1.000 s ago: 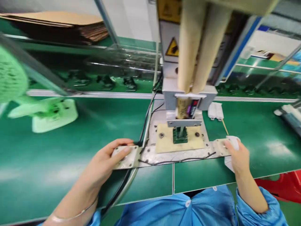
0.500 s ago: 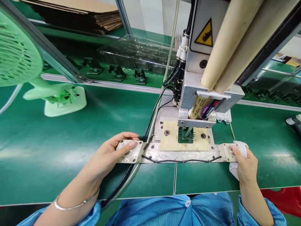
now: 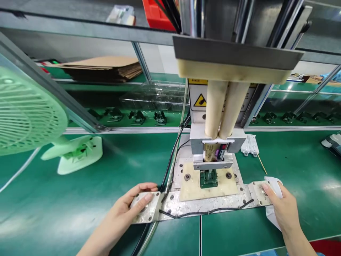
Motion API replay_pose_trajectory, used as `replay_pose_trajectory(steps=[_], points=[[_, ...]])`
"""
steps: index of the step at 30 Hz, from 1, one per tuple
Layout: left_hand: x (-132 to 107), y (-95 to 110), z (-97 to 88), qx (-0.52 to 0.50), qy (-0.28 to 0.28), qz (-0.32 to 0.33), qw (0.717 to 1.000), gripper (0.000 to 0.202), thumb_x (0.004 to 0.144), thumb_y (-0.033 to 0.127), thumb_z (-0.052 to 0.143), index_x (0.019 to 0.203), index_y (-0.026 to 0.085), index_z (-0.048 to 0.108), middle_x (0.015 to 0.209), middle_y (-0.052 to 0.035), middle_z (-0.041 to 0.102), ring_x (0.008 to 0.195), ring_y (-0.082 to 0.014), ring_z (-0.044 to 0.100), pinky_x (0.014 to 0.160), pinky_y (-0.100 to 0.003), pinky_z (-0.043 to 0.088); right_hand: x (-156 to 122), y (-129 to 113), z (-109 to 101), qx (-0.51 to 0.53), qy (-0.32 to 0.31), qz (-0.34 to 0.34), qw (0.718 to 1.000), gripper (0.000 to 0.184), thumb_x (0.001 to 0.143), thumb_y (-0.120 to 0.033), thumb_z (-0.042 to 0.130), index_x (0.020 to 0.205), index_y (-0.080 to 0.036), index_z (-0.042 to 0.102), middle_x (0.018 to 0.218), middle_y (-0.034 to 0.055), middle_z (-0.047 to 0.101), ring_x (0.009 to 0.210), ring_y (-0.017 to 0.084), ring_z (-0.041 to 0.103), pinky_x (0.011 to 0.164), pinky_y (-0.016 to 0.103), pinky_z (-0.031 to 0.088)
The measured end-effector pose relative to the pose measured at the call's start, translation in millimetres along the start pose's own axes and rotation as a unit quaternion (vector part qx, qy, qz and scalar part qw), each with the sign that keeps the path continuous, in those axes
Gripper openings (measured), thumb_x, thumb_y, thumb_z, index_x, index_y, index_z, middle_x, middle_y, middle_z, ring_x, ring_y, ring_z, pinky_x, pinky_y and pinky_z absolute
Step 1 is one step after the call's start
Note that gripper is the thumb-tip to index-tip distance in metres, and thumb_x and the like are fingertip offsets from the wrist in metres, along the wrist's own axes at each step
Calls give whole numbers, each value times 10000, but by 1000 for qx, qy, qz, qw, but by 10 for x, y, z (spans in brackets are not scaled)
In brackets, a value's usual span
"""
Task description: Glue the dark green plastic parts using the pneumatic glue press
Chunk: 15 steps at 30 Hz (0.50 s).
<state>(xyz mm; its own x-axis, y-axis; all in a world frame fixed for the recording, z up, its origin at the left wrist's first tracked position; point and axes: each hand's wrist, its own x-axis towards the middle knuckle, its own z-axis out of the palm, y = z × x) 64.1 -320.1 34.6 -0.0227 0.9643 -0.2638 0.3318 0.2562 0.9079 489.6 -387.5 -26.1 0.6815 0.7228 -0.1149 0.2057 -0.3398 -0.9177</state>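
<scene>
My left hand point(image 3: 134, 204) is wrapped round the left metal button plate point(image 3: 151, 211), thumb lying on top over the button, which it hides. At the other end, the thumb of my right hand point(image 3: 286, 204) rests at the round push button point(image 3: 263, 192) of the right metal plate point(image 3: 257, 197). A crumpled white cloth point(image 3: 274, 213) is held in my right hand. Between them, a dark green part point(image 3: 208, 180) sits in a cream fixture block point(image 3: 190, 190). Directly above it stands a dispensing head with a two-barrel glue cartridge point(image 3: 215, 151), its clear nozzle reaching the part.
A green clip fan point(image 3: 29, 110) stands left. Black cables point(image 3: 170, 167) run past the left plate. White parts point(image 3: 250, 145) and a thin wooden stick point(image 3: 262, 164) lie right of the machine. Several dark parts point(image 3: 137, 117) line the rail behind, near a clear tray point(image 3: 154, 97) and stacked cardboard point(image 3: 101, 67).
My view has tilted upward, so the table and machine appear lower and the upper shelf shows. Both hands stay on the metal plates, the cloth still in my right hand.
</scene>
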Motion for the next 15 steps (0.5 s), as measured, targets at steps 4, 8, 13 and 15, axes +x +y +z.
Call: replay_pose_trajectory(steps=[4,8,13,15], points=[[-5,196,-81,155,19,49,987,587,664,698,679,1036,244,693,1124,-93,695,1068,-340,623,810,-326,547,14,33,8,13,-11,22,1000,635,584,-698,772,981,-204,732,946,46,722,859,270,634,714,316,487],[-14,583,143,226,-12,114,967,657,684,631,693,1228,276,595,1291,-79,625,1206,-367,559,908,-393,539,11,29,-11,-5,-3,13,1000,630,595,-697,765,992,-209,733,960,40,720,865,263,626,732,317,469],[231,827,712,200,-182,179,946,907,631,499,814,1385,206,403,1386,-150,528,1232,-356,534,1038,-488,446,-1,-21,-24,-15,17,-8,1000,615,597,-679,769,981,-200,735,917,38,714,854,258,619,740,319,451],[347,831,888,160,-218,195,943,750,644,431,816,1279,192,494,1266,-136,607,1157,-328,584,1014,-469,465,-9,-46,-21,-10,19,-9,1000,611,591,-674,774,961,-189,736,871,39,707,812,249,615,707,316,450]])
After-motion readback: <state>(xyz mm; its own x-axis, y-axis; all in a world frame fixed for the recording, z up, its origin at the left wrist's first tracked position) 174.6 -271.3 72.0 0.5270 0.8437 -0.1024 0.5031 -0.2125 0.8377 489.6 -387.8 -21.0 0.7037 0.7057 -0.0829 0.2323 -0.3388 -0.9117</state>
